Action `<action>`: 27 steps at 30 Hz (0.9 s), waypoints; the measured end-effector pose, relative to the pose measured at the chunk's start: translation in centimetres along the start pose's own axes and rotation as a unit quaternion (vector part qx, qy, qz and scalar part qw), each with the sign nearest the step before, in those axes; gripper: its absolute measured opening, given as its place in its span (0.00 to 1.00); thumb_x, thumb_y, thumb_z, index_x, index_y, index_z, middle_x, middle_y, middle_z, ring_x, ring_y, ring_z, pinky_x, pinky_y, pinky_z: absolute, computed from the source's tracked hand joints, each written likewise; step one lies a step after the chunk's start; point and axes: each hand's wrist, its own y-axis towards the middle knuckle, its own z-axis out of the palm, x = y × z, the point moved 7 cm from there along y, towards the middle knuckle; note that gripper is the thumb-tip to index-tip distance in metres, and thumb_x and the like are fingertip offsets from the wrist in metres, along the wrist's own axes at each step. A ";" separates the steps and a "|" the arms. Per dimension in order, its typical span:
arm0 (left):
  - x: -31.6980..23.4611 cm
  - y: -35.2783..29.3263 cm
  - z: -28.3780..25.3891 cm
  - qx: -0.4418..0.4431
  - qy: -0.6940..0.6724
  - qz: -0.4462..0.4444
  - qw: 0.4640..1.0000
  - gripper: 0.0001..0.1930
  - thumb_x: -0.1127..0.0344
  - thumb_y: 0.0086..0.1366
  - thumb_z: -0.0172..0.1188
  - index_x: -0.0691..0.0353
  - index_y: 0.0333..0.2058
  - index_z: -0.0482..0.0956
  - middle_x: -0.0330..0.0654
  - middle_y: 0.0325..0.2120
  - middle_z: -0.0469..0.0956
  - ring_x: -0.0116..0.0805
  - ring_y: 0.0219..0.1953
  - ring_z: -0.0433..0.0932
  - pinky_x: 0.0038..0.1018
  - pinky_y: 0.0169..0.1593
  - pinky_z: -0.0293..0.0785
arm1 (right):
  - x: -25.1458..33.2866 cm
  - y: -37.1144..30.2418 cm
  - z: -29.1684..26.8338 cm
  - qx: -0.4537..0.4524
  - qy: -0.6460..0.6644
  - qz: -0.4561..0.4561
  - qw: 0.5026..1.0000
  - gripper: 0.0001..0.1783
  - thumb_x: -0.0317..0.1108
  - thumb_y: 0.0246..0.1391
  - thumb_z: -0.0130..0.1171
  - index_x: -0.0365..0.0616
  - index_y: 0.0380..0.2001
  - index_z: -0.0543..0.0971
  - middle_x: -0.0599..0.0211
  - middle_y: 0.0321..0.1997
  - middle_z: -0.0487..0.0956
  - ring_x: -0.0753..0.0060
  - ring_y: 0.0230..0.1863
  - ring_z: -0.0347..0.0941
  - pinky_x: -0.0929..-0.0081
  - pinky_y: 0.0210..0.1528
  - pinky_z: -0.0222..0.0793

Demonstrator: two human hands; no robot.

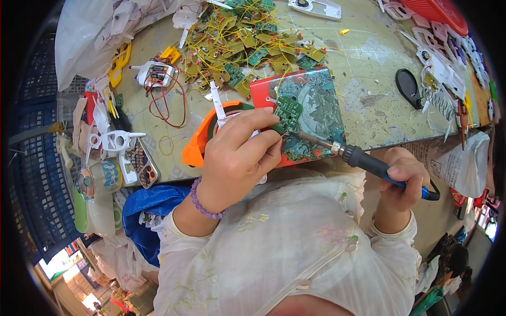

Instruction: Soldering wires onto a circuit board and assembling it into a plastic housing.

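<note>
Soldering iron (359,157) slants tip up-left — clasped by right hand (404,179); left hand (240,147), grip unclear, at circuit board (288,111).

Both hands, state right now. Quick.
Left hand: fingers curled at the green board; whether they grip it cannot be told.
Right hand: closed, holding the soldering iron.

Electronics workshop, judging by the soldering iron (369,162) and heaped circuit boards (247,38).
</note>
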 end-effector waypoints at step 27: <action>-0.1 -0.1 0.1 0.000 0.013 0.018 1.000 0.10 0.77 0.44 0.66 0.64 0.27 0.76 0.42 0.36 0.76 0.42 0.41 0.78 0.32 0.40 0.75 | -1.3 -1.0 -0.7 -0.131 0.074 0.096 0.984 0.27 0.52 0.68 0.28 0.46 0.30 0.72 0.79 0.08 0.60 0.82 0.12 0.54 0.83 0.17 0.51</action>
